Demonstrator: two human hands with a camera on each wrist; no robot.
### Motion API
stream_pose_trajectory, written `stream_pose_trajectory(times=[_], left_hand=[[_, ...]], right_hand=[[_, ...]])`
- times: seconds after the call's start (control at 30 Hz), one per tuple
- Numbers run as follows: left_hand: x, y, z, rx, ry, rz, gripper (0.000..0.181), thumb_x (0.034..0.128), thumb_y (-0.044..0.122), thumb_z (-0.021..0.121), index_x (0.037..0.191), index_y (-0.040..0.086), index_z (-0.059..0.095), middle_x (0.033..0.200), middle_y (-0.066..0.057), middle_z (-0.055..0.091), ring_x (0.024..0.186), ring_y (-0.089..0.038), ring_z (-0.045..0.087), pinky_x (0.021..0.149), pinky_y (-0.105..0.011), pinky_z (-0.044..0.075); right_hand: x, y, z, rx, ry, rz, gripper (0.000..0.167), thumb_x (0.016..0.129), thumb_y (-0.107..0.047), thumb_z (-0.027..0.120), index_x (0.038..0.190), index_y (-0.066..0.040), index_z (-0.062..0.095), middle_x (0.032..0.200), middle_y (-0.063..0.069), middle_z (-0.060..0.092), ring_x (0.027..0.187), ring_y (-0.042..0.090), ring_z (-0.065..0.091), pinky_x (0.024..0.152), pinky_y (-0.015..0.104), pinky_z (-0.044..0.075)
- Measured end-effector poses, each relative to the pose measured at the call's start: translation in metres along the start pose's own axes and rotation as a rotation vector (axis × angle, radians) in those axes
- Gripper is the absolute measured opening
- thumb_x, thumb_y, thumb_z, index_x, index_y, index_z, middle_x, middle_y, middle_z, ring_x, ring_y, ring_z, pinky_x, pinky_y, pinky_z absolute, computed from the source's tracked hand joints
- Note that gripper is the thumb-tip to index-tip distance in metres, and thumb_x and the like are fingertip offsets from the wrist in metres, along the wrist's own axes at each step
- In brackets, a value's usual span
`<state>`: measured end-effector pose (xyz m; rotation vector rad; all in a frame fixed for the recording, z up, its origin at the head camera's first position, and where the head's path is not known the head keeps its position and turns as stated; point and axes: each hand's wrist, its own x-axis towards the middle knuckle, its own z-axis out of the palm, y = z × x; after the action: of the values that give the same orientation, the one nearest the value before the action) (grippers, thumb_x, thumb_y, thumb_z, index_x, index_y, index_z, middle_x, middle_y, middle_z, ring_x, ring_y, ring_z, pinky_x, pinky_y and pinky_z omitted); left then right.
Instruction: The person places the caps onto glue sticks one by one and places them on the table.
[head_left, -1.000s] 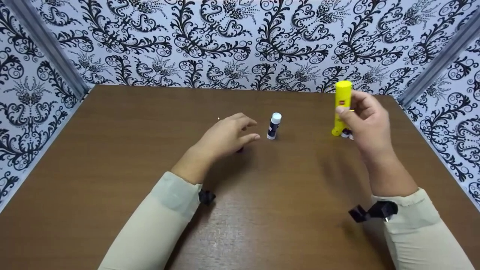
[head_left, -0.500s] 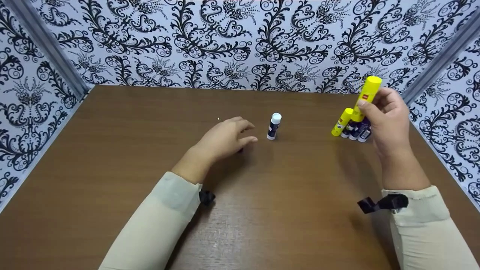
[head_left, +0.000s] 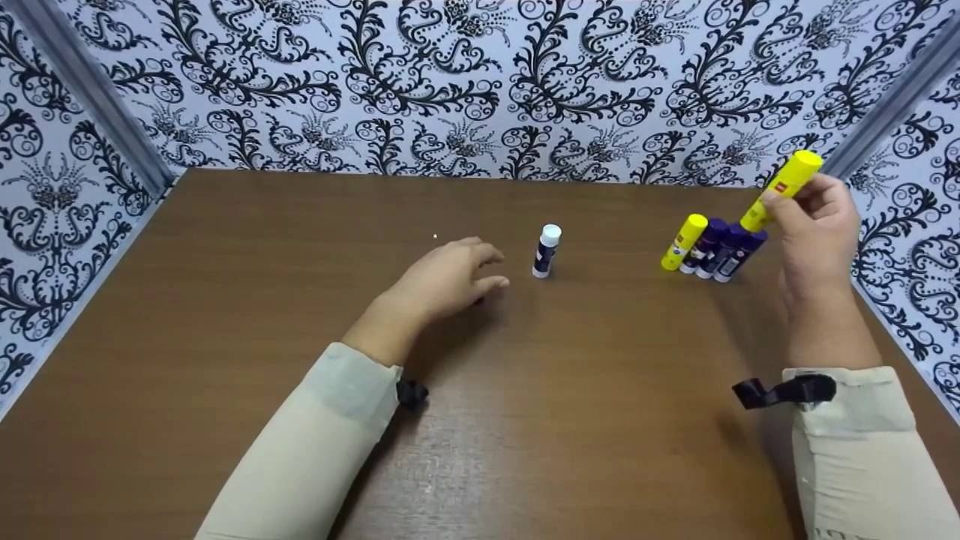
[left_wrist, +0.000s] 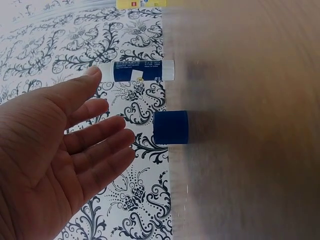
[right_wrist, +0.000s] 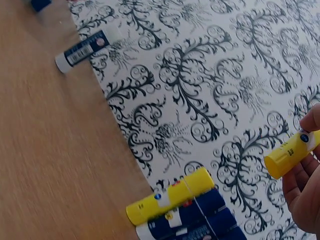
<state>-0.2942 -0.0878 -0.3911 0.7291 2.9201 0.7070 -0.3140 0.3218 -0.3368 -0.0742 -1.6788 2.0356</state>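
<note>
My right hand (head_left: 821, 244) pinches a yellow glue stick (head_left: 786, 184) between thumb and fingers, tilted and raised at the far right. Just left of that hand stands a row: one yellow glue stick (head_left: 684, 242) beside several dark blue glue sticks (head_left: 726, 251) with white bases. My left hand (head_left: 446, 277) hovers left of centre, fingers relaxed and holding nothing. To its right a glue stick (head_left: 547, 251) with a white top and dark label stands upright. A blue cap (left_wrist: 171, 127) stands near the left fingertips in the left wrist view; in the head view the hand mostly hides it.
The brown wooden table (head_left: 555, 420) is bounded at the back and both sides by patterned black-and-white panels (head_left: 420, 82). A tiny bright speck lies behind the left hand. Black straps are worn on both cuffs.
My right hand has carried the yellow glue stick rightward from in front of the row, tilting it and uncovering the glue sticks behind. The left hand has barely moved.
</note>
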Motion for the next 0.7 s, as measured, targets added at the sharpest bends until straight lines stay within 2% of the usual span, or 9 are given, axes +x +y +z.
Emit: stream_pose_trajectory(times=[0.17, 0.4, 0.57, 0.7], left_hand=[[0.0, -0.001, 0.0, 0.002, -0.009, -0.001, 0.044, 0.103, 0.037, 0.066, 0.138, 0.011, 0.065, 0.136, -0.007, 0.066, 0.13, -0.025, 0.061, 0.116, -0.041, 0.047], [0.0, -0.002, 0.002, 0.001, -0.01, 0.004, 0.042, 0.1024, 0.035, 0.067, 0.137, 0.01, 0.066, 0.134, -0.007, 0.067, 0.128, -0.025, 0.062, 0.115, -0.041, 0.048], [0.0, -0.002, 0.002, -0.001, -0.021, -0.003, 0.042, 0.1017, 0.033, 0.068, 0.138, 0.01, 0.065, 0.135, -0.007, 0.066, 0.128, -0.026, 0.062, 0.115, -0.042, 0.048], [0.0, -0.002, 0.003, 0.002, -0.03, -0.016, 0.042, 0.1015, 0.033, 0.069, 0.138, 0.01, 0.065, 0.135, -0.007, 0.066, 0.128, -0.025, 0.062, 0.115, -0.041, 0.048]], right_hand=[[0.009, 0.0, -0.015, 0.004, 0.031, 0.011, 0.025, 0.089, 0.006, 0.076, 0.107, -0.005, 0.063, 0.101, 0.005, 0.063, 0.099, 0.017, 0.056, 0.081, 0.015, 0.058], [0.019, 0.007, -0.038, -0.024, 0.074, 0.078, 0.029, 0.089, 0.003, 0.077, 0.112, -0.007, 0.061, 0.107, 0.005, 0.061, 0.102, 0.015, 0.058, 0.082, 0.014, 0.059], [0.022, 0.014, -0.048, -0.079, 0.113, 0.127, 0.029, 0.09, 0.0, 0.078, 0.112, -0.01, 0.061, 0.111, 0.002, 0.06, 0.105, 0.013, 0.058, 0.081, 0.011, 0.058], [0.025, 0.018, -0.053, -0.08, 0.124, 0.154, 0.031, 0.089, -0.002, 0.079, 0.113, -0.011, 0.061, 0.112, 0.001, 0.06, 0.104, 0.012, 0.058, 0.081, 0.011, 0.058]])
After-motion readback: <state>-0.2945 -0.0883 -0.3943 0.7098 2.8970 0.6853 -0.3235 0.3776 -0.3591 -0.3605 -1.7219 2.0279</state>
